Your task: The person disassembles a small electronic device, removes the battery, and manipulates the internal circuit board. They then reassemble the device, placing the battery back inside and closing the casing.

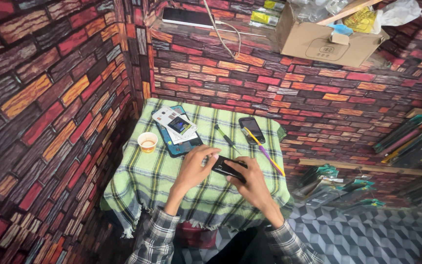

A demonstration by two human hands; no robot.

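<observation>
While both hands (pixel 223 171) grip black phone (pixel 226 168) mid-table, cloth edge (pixel 172 215) near wrists.

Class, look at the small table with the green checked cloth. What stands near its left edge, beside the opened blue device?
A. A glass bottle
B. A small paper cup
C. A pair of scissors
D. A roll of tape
B: a small paper cup stands on the green checked cloth just left of the opened blue device; no bottle, scissors or tape shows on the table.
</observation>
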